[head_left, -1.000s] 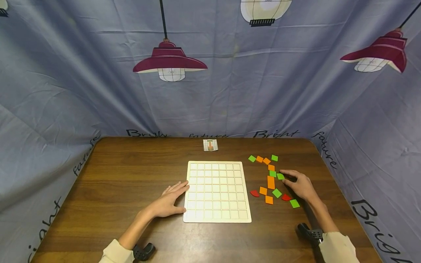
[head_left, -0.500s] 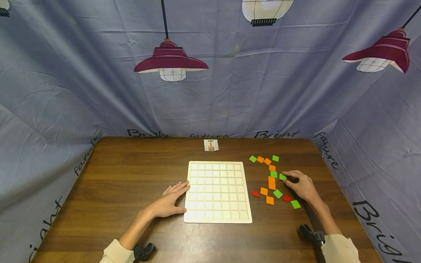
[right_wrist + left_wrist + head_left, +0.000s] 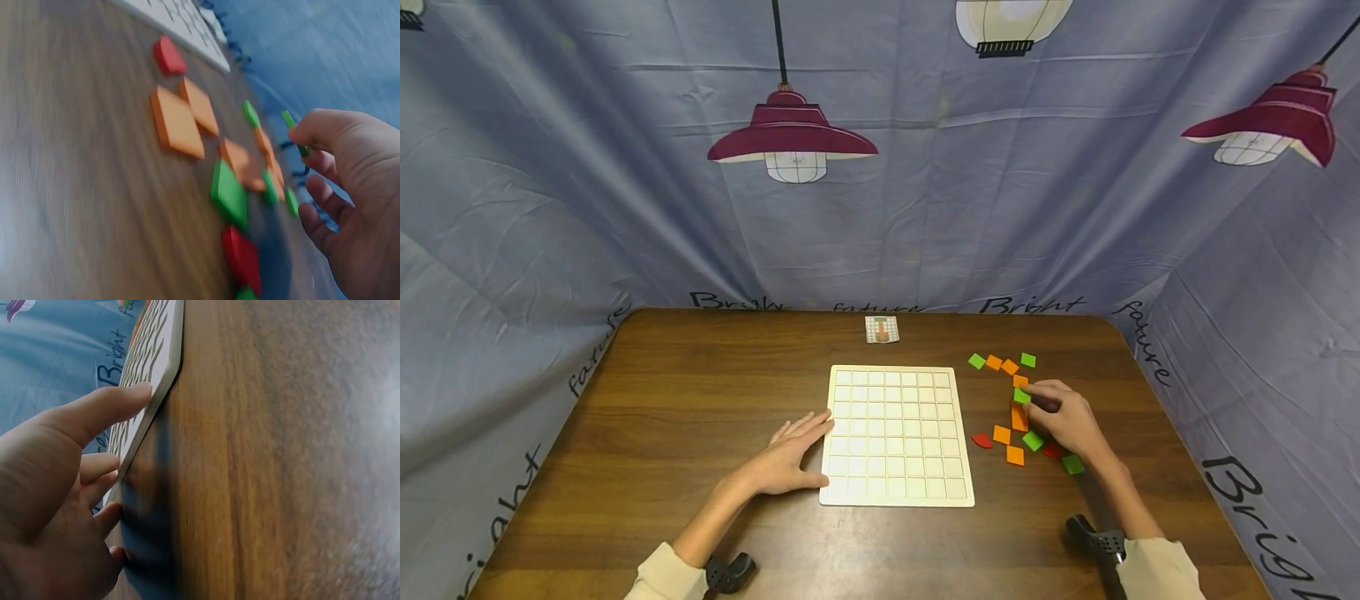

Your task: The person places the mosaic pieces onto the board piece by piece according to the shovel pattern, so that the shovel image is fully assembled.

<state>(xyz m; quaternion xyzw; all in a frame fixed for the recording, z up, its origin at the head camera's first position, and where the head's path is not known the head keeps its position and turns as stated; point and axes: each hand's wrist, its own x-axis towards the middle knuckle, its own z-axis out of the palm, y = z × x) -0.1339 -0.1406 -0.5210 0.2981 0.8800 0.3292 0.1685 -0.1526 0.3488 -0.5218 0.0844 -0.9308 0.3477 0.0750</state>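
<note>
A pale grid board point(image 3: 895, 433) lies on the table. The left hand point(image 3: 790, 460) rests at its left edge, thumb point(image 3: 119, 406) and fingertips touching the rim. Over the loose pieces, the right hand point(image 3: 1070, 418) pinches a green square point(image 3: 1022, 396) between thumb and fingers. In the right wrist view that green piece point(image 3: 288, 119) stands edge-on, lifted off the table, in the right hand point(image 3: 350, 169). Beneath or beside the hand lie an orange rectangle point(image 3: 1018, 418) and a green square point(image 3: 1032, 441).
A small patterned card point(image 3: 882, 329) lies behind the board. Several orange and green pieces, such as an orange square point(image 3: 1015, 456), are scattered right of the board, with a red piece point(image 3: 981, 440) near its edge. A printed curtain point(image 3: 887, 233) hangs behind the table.
The right hand has picked up the green square and moved left with it, over the other pieces. The left hand and the board have stayed in place.
</note>
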